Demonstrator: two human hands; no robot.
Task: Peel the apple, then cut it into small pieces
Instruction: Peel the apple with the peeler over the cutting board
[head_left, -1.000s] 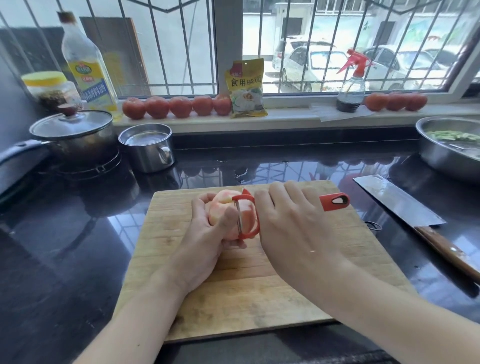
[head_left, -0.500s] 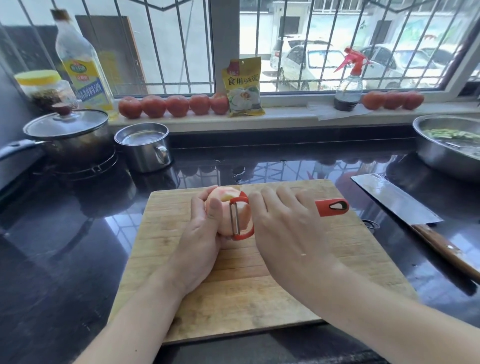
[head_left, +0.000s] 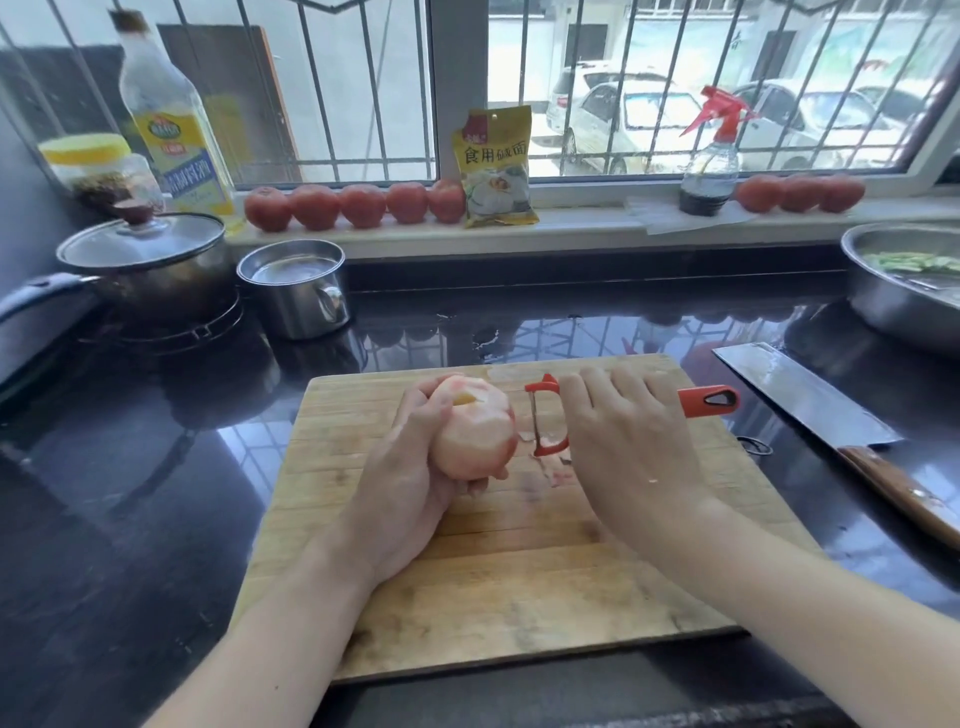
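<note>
A pale pink apple (head_left: 475, 428), with a small yellow bare patch near its top, is held above the wooden cutting board (head_left: 519, 587). My left hand (head_left: 410, 483) grips it from the left and below. My right hand (head_left: 623, 447) holds a red peeler (head_left: 545, 415) by its handle, whose end sticks out to the right. The peeler's blade stands just right of the apple, a small gap apart. A thin strip of peel (head_left: 556, 473) lies on the board under the blade.
A cleaver (head_left: 810, 397) with a wooden handle lies on the black counter right of the board. A steel basin (head_left: 893, 306) sits at the far right. A lidded pot (head_left: 145, 265) and a steel cup (head_left: 296, 291) stand at the back left. Tomatoes (head_left: 358, 205) line the windowsill.
The peeler was against the apple's front; my right hand has now drawn it off to the right. My left hand has turned the apple, and a strip of peel lies on the board.
</note>
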